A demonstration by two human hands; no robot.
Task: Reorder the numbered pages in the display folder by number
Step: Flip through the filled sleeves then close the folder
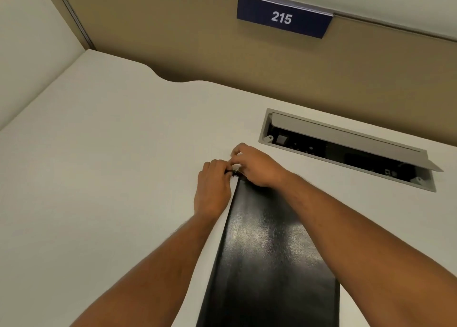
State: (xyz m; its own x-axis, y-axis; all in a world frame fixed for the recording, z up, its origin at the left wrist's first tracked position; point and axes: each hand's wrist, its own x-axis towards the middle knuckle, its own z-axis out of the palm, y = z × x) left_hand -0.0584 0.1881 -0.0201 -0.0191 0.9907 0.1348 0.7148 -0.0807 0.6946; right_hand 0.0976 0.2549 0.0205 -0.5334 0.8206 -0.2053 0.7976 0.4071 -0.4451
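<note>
A black display folder (267, 250) lies closed on the white desk (111, 153), its long side running away from me. Both hands meet at its far left corner. My left hand (214, 188) pinches a small dark fastening at that corner, fingers curled. My right hand (257, 166) lies over the far end of the folder with its fingers curled on the same small piece; a bit of metal shows between the two hands. No pages are visible.
An open cable hatch (346, 151) with a raised grey lid is set into the desk at the right. A beige partition stands behind, carrying a blue sign reading 215 (282, 17). A white side panel (29, 42) bounds the left.
</note>
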